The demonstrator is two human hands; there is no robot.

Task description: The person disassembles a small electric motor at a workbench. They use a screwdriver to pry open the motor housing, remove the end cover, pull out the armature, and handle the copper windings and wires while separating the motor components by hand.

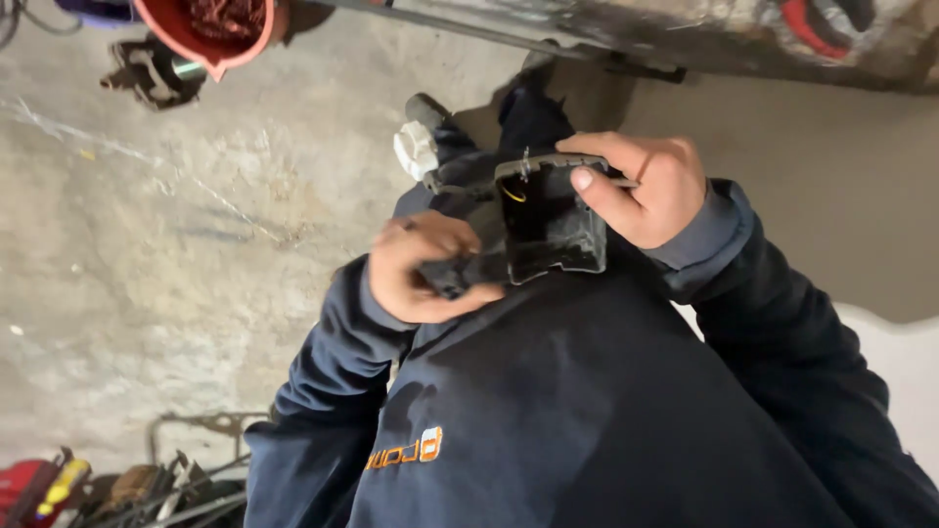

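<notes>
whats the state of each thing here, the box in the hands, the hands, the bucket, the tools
dark plastic box: held up in both hands, open side toward the camera, a yellow wire visible inside
left hand: closed on the box's lower left end
right hand: gripping the box's upper right edge, thumb on the rim
red bucket: standing on the concrete floor, filled with reddish material
tools: lying in a heap at the lower left

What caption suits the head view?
Both hands, left and right, grip a dark grey plastic housing above a concrete floor.
</notes>
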